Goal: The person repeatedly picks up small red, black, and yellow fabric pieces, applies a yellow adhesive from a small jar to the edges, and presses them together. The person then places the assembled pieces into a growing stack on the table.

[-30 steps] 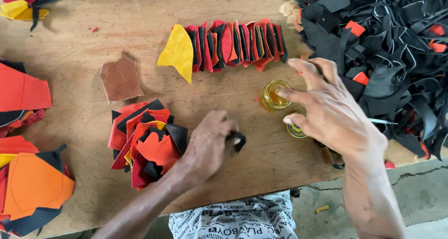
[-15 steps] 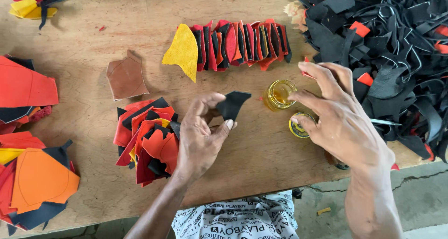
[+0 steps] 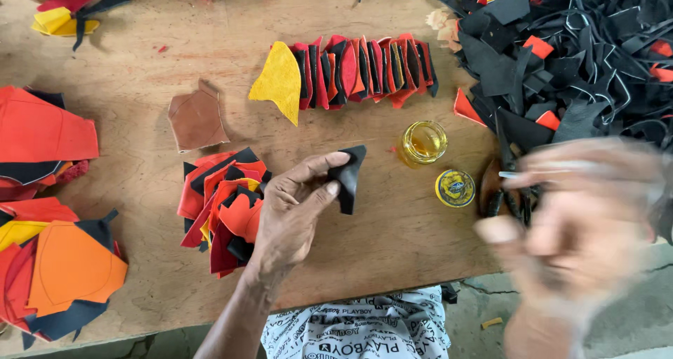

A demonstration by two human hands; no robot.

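I see left hand (image 3: 291, 215) pinching small black leather piece (image 3: 348, 178) above wooden table (image 3: 392, 226); right hand (image 3: 575, 219) blurred, its grip I can't tell.

You get bright, even daylight across the whole tabletop (image 3: 210, 57), with no harsh glare on the wood. Shadows are soft and short, falling just below and right of the leather pieces, so the light seems to come from above and slightly left. The small glass jar (image 3: 423, 142) catches a mild gleam on its rim. Your left hand (image 3: 294, 212) and the black piece (image 3: 348, 178) it pinches are sharp. Your right hand (image 3: 575, 226) is heavily smeared by motion blur, its fingers indistinct. The black scrap heap (image 3: 582, 57) reads dark, with little detail.
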